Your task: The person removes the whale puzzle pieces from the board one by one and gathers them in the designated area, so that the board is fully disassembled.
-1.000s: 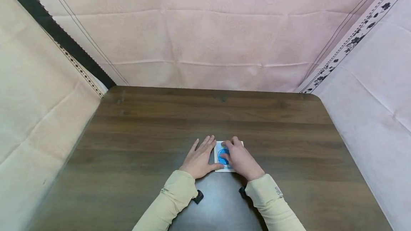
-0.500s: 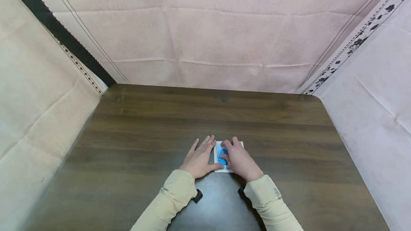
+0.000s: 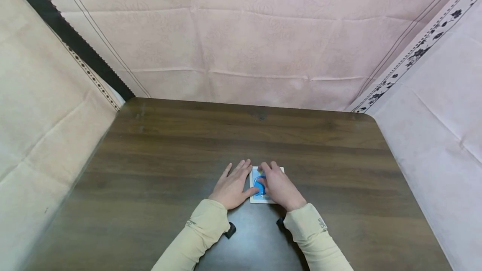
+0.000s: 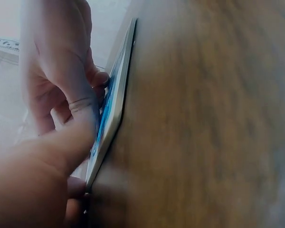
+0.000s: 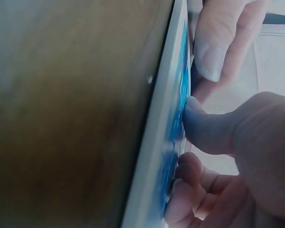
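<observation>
A small flat board (image 3: 257, 199) with a white border and a blue picture lies on the brown table between the hands. My left hand (image 3: 230, 188) rests at its left side with fingers straight, and the left thumb (image 4: 78, 142) reaches over onto its face. My right hand (image 3: 282, 188) covers the right part of the picture. In the right wrist view, the right thumb (image 5: 206, 128) presses its tip on the blue surface, while the curled fingertips (image 5: 180, 197) touch it farther along. I cannot tell whether a loose piece is between them.
The wood-grain table (image 3: 169, 145) spreads around the board, with rounded far corners. Pale cloth (image 3: 241, 45) hangs behind it and at both sides. A black strip (image 3: 75, 39) runs down the left corner. Dark bands (image 3: 230, 230) show at the sleeve cuffs.
The board and the right hand have shifted very slightly left in the head view. More of the blue picture shows between the hands, while the left hand keeps its pose.
</observation>
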Tool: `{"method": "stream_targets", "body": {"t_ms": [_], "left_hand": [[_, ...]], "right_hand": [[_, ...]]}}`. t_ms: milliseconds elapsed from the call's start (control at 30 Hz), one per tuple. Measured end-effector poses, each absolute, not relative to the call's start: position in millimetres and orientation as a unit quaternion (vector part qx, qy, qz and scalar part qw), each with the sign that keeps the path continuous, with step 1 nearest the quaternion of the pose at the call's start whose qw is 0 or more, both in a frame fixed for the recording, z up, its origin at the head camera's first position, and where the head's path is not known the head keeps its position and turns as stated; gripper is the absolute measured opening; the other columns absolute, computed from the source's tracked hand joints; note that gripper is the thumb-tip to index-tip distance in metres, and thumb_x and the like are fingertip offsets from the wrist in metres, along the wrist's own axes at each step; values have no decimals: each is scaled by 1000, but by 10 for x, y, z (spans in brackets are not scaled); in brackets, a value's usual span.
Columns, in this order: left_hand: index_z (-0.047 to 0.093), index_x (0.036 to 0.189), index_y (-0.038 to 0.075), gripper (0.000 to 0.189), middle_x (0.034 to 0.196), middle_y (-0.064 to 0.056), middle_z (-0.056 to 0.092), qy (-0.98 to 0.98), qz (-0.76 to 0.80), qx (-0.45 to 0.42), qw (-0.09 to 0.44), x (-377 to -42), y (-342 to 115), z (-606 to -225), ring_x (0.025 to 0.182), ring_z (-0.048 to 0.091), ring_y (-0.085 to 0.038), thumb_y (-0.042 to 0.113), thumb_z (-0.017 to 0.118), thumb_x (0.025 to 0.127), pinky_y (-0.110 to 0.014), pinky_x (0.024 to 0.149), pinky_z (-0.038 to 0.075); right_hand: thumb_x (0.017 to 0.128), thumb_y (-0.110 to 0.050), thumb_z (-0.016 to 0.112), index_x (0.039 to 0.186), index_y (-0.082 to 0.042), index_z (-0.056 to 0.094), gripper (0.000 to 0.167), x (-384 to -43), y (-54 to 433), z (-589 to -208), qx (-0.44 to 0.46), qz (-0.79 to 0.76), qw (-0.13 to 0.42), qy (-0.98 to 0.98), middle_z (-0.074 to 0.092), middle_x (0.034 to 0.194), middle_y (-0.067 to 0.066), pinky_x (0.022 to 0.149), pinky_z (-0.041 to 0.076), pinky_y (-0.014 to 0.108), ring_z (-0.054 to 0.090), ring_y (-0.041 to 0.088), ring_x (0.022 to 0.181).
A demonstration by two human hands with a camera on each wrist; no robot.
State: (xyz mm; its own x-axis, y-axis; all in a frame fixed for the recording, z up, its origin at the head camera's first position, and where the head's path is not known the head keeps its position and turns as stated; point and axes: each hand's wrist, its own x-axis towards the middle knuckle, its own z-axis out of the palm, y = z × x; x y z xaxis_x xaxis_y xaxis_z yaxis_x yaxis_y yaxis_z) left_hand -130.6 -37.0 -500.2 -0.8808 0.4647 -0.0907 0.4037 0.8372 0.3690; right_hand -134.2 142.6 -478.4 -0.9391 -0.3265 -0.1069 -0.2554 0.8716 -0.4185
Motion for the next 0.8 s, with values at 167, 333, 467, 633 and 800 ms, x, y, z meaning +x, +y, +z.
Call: {"method": "stream_targets", "body": {"t_ms": [167, 333, 467, 633, 800], "left_hand": [[36, 151, 13, 75, 160, -2, 23, 956, 173, 218, 87, -1309, -349, -5011, 148, 15, -19, 57, 54, 93, -50, 118, 7], [37, 151, 13, 75, 160, -2, 23, 957, 172, 214, 91, -1304, -341, -5014, 148, 15, -19, 57, 55, 92, -51, 118, 7], [37, 151, 14, 76, 160, -2, 23, 958, 170, 211, 94, -1304, -336, -5018, 148, 14, -19, 57, 56, 92, -51, 118, 7], [37, 151, 14, 76, 160, -2, 23, 958, 170, 209, 95, -1306, -329, -5022, 148, 14, -19, 57, 56, 92, -51, 118, 7], [37, 151, 14, 75, 160, -2, 23, 959, 170, 207, 96, -1314, -323, -5023, 148, 14, -19, 57, 56, 92, -51, 118, 7]], "right_hand": [[93, -20, 67, 123, -9, 57, 33, -1355, 1427, -4793, -147, -205, 92, 963, 53, 98, 7, 82, 56, 35, 54, 16, 77], [93, -20, 68, 122, -9, 56, 34, -1367, 1424, -4785, -145, -212, 101, 961, 53, 98, 6, 81, 56, 35, 54, 16, 76], [92, -20, 69, 121, -10, 56, 33, -1383, 1426, -4784, -140, -222, 108, 959, 52, 95, 5, 81, 57, 36, 54, 17, 77], [92, -20, 69, 119, -10, 55, 32, -1401, 1437, -4783, -140, -223, 110, 958, 51, 93, 5, 81, 56, 36, 53, 17, 77], [91, -20, 70, 118, -10, 55, 33, -1418, 1444, -4773, -142, -229, 107, 957, 52, 94, 5, 81, 56, 37, 53, 18, 79]]}}
